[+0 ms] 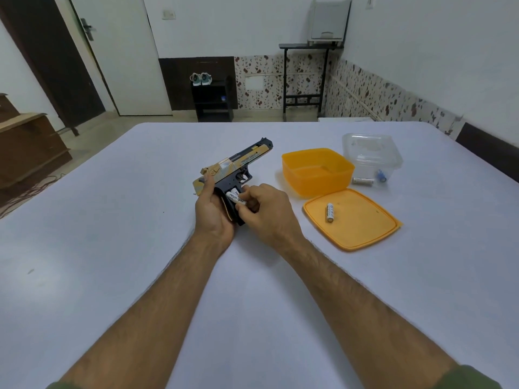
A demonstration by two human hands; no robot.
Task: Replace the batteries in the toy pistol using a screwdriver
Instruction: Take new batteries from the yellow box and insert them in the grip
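Forearms reach in from the near edge over the pale worktop (112, 220). The left hand (213, 211) is wrapped around the grip of the toy pistol (233, 169) from behind, thumb up on the rear of the slide, holding it just above the surface with the muzzle pointing away. The right hand (266, 211) is curled, its fingertips (243, 195) pinching or pressing a white battery (235, 198) that sits in the opened grip; a second white cell shows beside it. Whether the battery is going in or coming out cannot be told.

The pistol looks like light, stiff plastic, easy to steady by the grip as now. The cells are small, smooth and apt to roll, so they are best taken by the sides near one end.

Just to the right lies an orange lid (365, 228) with a loose battery (330, 213) on it. Behind it stands the orange box (292, 172), then a clear container (393, 155) with another cell and a small blue item inside. No screwdriver is visible.
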